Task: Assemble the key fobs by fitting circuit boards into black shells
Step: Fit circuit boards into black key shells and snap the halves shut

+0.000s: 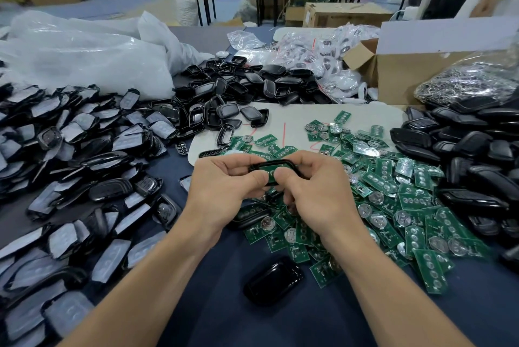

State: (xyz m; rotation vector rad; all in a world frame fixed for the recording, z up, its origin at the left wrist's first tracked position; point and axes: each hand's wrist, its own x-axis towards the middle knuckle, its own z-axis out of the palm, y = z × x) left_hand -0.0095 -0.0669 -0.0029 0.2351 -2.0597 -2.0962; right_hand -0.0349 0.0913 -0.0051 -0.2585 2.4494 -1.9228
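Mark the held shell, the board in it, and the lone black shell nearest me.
held shell [280, 162], head view, top rim.
board [270, 171], head view, exposed green face.
lone shell [273, 280], head view, glossy middle.

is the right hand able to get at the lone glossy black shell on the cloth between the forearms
Probably yes, once freed: the glossy shell lies alone on bare cloth. But the right hand and left hand both pinch a black shell holding a circuit board, so it must let go first.
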